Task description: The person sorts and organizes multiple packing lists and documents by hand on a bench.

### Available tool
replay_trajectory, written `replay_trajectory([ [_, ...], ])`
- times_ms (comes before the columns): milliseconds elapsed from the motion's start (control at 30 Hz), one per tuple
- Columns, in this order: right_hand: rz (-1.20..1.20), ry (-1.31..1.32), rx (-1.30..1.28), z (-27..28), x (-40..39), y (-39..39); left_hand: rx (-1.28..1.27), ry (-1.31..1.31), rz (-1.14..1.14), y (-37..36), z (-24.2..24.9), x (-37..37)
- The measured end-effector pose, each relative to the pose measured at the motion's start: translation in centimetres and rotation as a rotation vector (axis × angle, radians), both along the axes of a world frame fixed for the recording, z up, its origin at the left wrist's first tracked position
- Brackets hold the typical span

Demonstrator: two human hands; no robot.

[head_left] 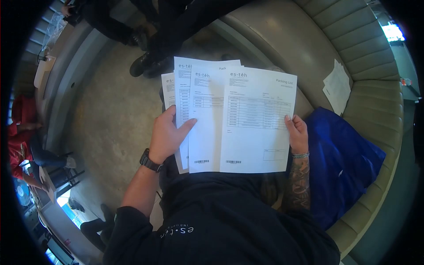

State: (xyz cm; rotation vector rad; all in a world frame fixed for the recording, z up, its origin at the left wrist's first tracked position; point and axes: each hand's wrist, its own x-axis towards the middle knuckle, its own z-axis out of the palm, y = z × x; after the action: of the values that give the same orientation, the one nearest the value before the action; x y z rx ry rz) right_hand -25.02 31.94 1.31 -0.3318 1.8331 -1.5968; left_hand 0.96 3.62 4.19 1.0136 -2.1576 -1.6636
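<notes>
Several printed packing lists are fanned out above my lap. My left hand (170,134) grips the left sheets (205,141), its thumb lying on top and the other fingers hidden behind the paper. The rightmost packing list (254,143) overlaps the others and carries a table, a barcode and a small box at the bottom. At its right edge, my right hand (297,132) pinches this sheet between thumb and curled fingers. A dark watch is on my left wrist and bracelets circle my right one.
I sit on a curved, padded grey bench (371,106). Beside me on the right lie a blue bag or cloth (340,163) and loose white papers (337,86). Dark-clothed legs and black shoes (148,64) are ahead. A person in red (21,145) sits at far left near a table.
</notes>
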Motion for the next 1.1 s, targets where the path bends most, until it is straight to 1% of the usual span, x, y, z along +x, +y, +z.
replay_trajectory([
  [100,-0.006,0.042,0.021,-0.3,0.4,-0.2,0.028,0.016,0.011,0.0,0.0,0.0],
  [200,-0.040,0.047,-0.031,-0.5,0.5,-0.6,0.024,0.061,-0.007,0.2,-0.1,0.0],
  [233,-0.097,0.026,-0.036,-0.4,0.4,-0.5,0.021,0.058,-0.004,0.4,-0.4,0.0],
  [267,-0.156,0.007,-0.037,-0.3,0.3,-0.4,0.063,0.088,0.045,0.5,-0.8,-0.1],
  [300,-0.157,0.006,-0.040,-0.3,0.2,-0.2,0.102,0.120,0.093,0.5,-1.0,-0.1],
  [333,-0.166,-0.034,-0.061,-0.5,0.0,0.0,0.101,0.120,0.093,0.3,-1.0,0.0],
  [400,-0.175,-0.074,-0.080,-1.0,-0.3,0.5,0.080,-0.059,0.055,-0.2,-1.0,0.4],
  [467,-0.178,-0.165,-0.192,-1.7,-0.5,0.9,0.099,-0.023,0.072,-0.2,-1.0,0.4],
  [500,-0.180,-0.166,-0.183,-1.4,-0.3,0.6,0.126,0.011,0.088,-0.3,-1.1,0.5],
  [567,-0.234,-0.240,-0.288,-0.8,0.1,0.2,0.133,0.007,0.099,-0.2,-0.5,0.2],
  [633,-0.226,-0.249,-0.301,-1.0,-0.1,0.5,0.128,0.008,0.109,0.2,-0.3,0.1],
  [833,-0.197,-0.261,-0.302,-1.4,0.3,0.3,0.063,0.041,0.091,0.4,-0.8,0.0],
  [900,-0.200,-0.255,-0.294,-1.4,0.6,0.1,0.125,0.033,0.109,0.5,-0.1,-0.3],
  [1000,-0.208,-0.206,-0.238,-1.1,1.0,-0.4,0.142,0.055,0.096,0.5,-0.2,-0.3],
  [1100,-0.165,-0.148,-0.186,-0.5,1.5,-0.9,0.151,0.069,0.104,0.7,0.0,-0.4],
])
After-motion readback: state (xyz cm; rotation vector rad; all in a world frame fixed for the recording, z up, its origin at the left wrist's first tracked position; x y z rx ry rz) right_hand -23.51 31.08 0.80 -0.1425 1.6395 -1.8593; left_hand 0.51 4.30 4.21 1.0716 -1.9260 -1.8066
